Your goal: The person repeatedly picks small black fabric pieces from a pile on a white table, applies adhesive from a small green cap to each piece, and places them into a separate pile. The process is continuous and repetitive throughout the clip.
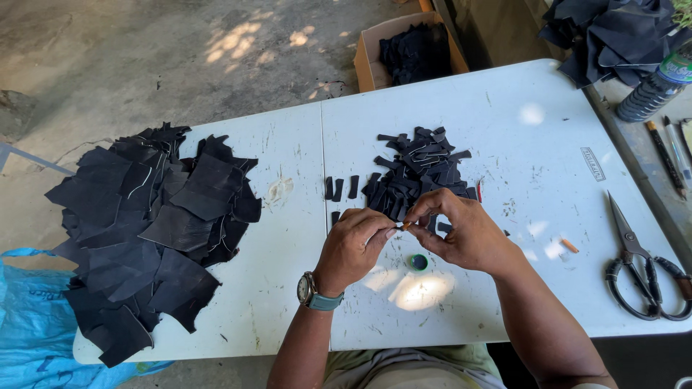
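Note:
My left hand [353, 248] and my right hand [461, 234] meet above the white folding table [504, 130], fingertips pinched together on a small orange piece [406, 226]. A watch with a teal strap sits on my left wrist. Just beyond the hands lies a heap of small black cut strips [418, 173], with three loose strips [340, 189] to its left. A small round green and dark object [417, 262] rests on the table below the fingers.
A big pile of black sheet offcuts [151, 223] covers the table's left end. Black-handled scissors [638, 270] lie at right, another small orange piece [569, 246] nearby. A cardboard box [369, 61] of black scraps stands behind the table; a blue bag [29, 324] lies lower left.

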